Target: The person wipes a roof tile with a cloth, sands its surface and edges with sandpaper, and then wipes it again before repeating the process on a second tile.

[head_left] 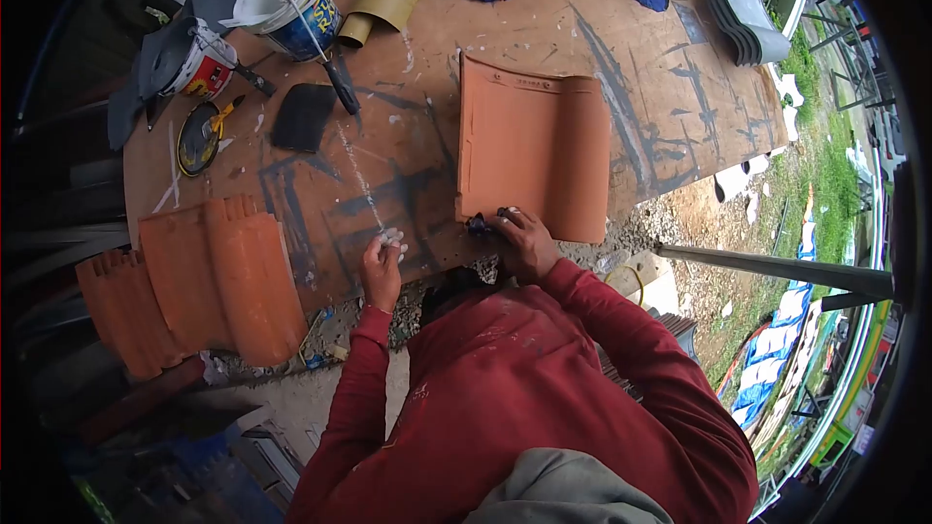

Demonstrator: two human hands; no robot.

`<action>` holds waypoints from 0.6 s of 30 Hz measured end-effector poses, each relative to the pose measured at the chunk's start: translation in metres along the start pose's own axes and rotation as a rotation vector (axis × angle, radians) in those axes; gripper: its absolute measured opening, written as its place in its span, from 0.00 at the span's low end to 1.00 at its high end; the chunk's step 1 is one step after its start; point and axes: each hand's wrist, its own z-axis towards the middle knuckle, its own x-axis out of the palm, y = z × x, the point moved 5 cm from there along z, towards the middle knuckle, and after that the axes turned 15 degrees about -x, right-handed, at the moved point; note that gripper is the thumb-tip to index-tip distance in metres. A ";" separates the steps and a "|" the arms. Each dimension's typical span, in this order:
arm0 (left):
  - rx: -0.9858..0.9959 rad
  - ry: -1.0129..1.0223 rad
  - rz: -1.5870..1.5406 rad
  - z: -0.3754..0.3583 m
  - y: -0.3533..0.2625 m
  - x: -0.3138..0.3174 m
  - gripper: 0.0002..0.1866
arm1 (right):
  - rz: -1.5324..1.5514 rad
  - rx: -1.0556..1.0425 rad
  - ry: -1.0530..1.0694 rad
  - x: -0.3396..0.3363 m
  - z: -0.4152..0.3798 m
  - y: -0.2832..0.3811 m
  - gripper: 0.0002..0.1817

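Observation:
An orange clay roof tile lies on the wooden table, its curved ridge to the right. At the tile's lower left edge my right hand is closed around a dark cloth. My left hand hangs over the table's near edge, left of the tile, its fingers pinched together on something small and whitish that I cannot make out. Whitish residue shows on its fingertips.
Several clay tiles overlap at the left. Behind them are a black-rimmed dish, a dark flat piece, a red bucket and a blue bucket. Grey tiles stand at the back right, near a metal pole.

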 end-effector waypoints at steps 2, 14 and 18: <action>-0.029 -0.006 0.011 -0.004 0.015 -0.003 0.18 | -0.007 0.103 -0.207 -0.008 0.003 -0.003 0.32; 0.149 0.047 0.213 0.021 -0.019 0.028 0.16 | -0.295 -0.191 -0.004 0.014 0.005 0.012 0.35; 0.183 0.104 0.239 0.020 -0.037 0.035 0.16 | -0.355 0.042 0.093 -0.014 -0.046 -0.002 0.35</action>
